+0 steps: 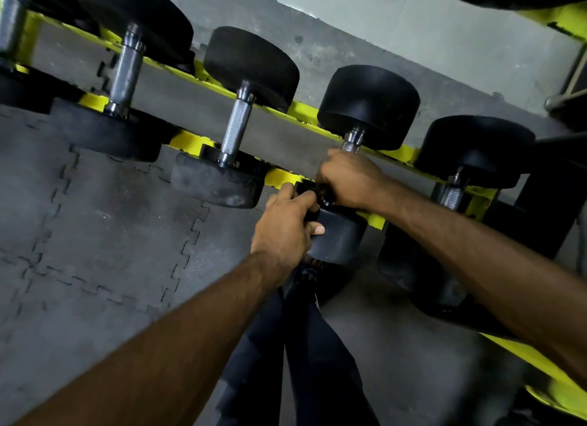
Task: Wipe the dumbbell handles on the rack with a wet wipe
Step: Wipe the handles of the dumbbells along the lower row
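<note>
On the yellow metal rack [187,141], the left hand [286,222] curls its fingers over the near end of a black rubber-headed dumbbell [340,238], while the right hand [349,179] is wrapped firmly round its knurled steel handle.

Both bare forearms are reaching to frame centre, left from the lower left, right from the right edge. Left hand [286,227] is curling fingers [305,200] over the near dumbbell head [341,238], thumb pressing its side. Right hand [351,181], just above, is wrapping round the dumbbell handle [350,146], knuckles up.
</note>
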### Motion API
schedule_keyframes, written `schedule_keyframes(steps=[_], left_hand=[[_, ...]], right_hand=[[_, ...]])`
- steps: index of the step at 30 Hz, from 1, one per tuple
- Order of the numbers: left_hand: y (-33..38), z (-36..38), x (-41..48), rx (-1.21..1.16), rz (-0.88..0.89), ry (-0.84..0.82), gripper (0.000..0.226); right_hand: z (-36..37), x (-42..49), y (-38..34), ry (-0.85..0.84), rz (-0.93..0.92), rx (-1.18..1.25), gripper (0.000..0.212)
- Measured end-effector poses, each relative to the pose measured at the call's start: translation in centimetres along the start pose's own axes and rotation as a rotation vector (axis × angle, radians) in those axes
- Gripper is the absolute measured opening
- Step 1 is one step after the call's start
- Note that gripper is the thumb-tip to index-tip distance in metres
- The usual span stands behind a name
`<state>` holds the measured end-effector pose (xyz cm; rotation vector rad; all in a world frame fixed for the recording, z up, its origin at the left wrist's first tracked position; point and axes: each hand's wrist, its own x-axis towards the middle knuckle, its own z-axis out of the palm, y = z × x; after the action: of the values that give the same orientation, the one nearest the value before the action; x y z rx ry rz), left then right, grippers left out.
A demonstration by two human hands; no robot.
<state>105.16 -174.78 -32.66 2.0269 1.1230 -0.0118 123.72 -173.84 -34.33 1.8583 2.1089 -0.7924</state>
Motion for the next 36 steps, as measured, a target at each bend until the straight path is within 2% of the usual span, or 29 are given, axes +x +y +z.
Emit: schedule_keyframes(steps=[2,4,5,9,11,13,16,18,22,26,31,33,35,36], left_hand=[[0.0,0.0,-0.1,-0.01,-0.011,0.0,0.029],[0.0,0.0,-0.1,-0.018,-0.015,0.007,0.029],[0.0,0.0,0.0,-0.017,-0.016,0.011,0.029],[0.1,0.0,0.1,0.013,-0.012,0.001,0.028],[0.1,0.1,0.1,0.012,-0.013,0.004,0.029],[0.0,0.1,0.2,0.003,-0.015,0.006,0.031],[0.0,0.1,0.3,-0.015,-0.003,0.003,0.032],[-0.1,0.1,0.3,-0.015,0.008,0.003,0.031],[-0.1,0.2,0.3,-0.002,0.008,0.011,0.029],[-0.3,0.3,0.4,-0.009,0.011,0.004,0.031],[-0.4,0.4,0.4,-0.018,0.011,0.008,0.034],[-0.4,0.4,0.4,-0.017,0.007,0.007,0.033],[-0.4,0.4,0.4,-0.023,0.009,0.013,0.034],[-0.4,0.4,0.4,-0.025,0.009,0.015,0.034]], right_hand=[[1.2,-0.8,1.4,0.209,0.072,0.197,0.013],[2.8,-2.1,1.8,0.497,0.235,0.464,0.009],[3.5,-2.7,1.4,0.584,0.32,0.539,0.007],[5.5,-4.1,-0.2,0.566,0.389,0.663,0.006],[5.0,-3.4,0.6,0.667,0.498,0.813,0.006],[4.3,-2.3,1.6,0.819,0.674,0.996,0.01],[4.1,-1.0,1.6,0.957,0.849,1.463,0.022],[4.2,-1.3,1.0,0.905,0.909,1.688,0.018],[4.2,-1.5,1.9,0.564,1.055,1.97,0.019],[4.4,0.7,3.8,0.442,1.064,2.186,0.02],[5.3,2.1,4.1,0.527,0.994,2.396,0.023],[5.3,1.2,3.9,0.539,0.922,2.318,0.021],[5.6,0.4,3.0,0.694,0.945,2.156,0.018],[5.5,0.1,2.4,0.88,0.945,2.109,0.018]])
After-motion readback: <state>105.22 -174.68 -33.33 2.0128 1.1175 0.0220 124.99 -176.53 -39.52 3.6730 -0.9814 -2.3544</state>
